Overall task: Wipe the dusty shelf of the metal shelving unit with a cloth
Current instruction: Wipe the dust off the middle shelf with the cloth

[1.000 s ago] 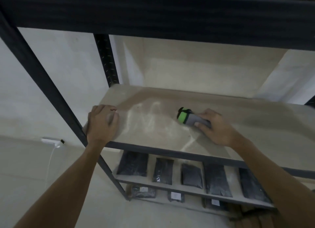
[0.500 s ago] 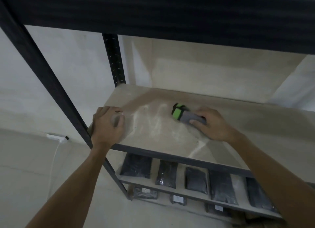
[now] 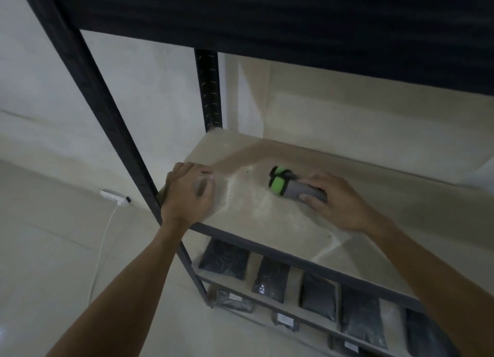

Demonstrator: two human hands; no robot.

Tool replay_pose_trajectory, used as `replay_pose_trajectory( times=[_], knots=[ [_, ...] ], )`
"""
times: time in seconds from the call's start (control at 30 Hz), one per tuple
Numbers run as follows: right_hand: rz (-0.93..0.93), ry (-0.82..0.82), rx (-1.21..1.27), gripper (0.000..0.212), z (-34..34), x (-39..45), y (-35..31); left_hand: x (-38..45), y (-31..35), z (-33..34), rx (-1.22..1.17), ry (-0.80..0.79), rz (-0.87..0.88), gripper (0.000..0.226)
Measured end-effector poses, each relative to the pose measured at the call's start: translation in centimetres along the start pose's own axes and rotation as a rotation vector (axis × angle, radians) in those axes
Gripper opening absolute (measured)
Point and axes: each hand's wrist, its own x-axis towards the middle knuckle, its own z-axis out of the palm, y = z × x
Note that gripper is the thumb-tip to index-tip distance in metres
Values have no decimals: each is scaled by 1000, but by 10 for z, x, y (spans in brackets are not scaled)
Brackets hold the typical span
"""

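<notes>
The dusty beige shelf board [image 3: 267, 228] of the dark metal shelving unit lies in front of me, with pale dust streaks near its left end. My right hand [image 3: 339, 204] grips a bunched grey and green cloth [image 3: 283, 185] and presses it on the board, the green end pointing left. My left hand [image 3: 187, 196] rests on the shelf's front left corner beside the front post, its fingers loosely bent and holding nothing.
A dark front post [image 3: 107, 116] and rear post [image 3: 211, 89] frame the left end. The upper shelf's beam [image 3: 267, 17] hangs low overhead. Several black packets [image 3: 270, 279] lie on the lower shelves. A white power strip [image 3: 115, 196] with its cable sits left of the unit.
My right hand has slid the cloth a little leftward along the board. My left hand has stayed at the corner. The view has shifted so the shelf sits further right.
</notes>
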Motion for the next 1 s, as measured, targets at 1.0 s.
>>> replay_pose_trajectory(
  times=[1.0],
  knots=[
    [-69,67,-21,27,23,152,5,-2,-5,4,-52,27,-39,24]
  ],
)
